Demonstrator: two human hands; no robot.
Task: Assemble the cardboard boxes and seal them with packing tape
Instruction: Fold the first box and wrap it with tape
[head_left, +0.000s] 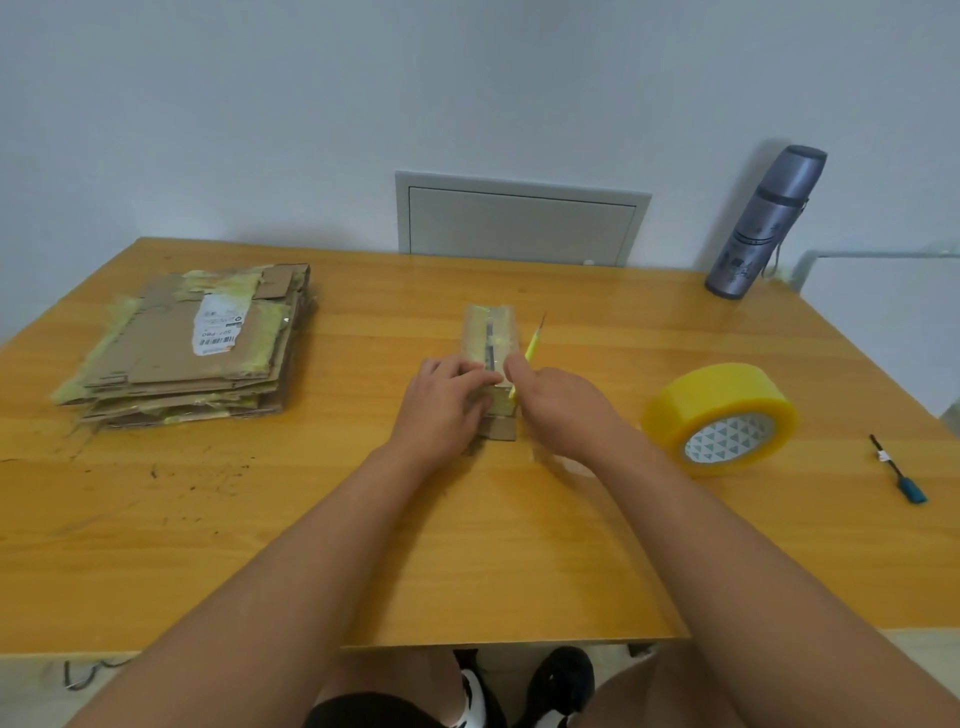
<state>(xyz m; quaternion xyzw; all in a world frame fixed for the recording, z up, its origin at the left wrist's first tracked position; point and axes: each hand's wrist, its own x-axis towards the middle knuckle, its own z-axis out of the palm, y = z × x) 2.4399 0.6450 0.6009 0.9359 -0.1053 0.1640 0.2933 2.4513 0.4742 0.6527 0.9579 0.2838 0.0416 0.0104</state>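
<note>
A grey-blue flask (768, 223) stands at the far right corner of the wooden worktop (467, 545), a small black pen with a blue cap (898, 470) lies near its right edge, and a grey wall panel (521, 221) sits behind

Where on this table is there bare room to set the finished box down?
Bare wood lies along the table near edge, and between the flattened cardboard stack and the small box. It is tighter on the right, around the tape roll and pen.
</note>
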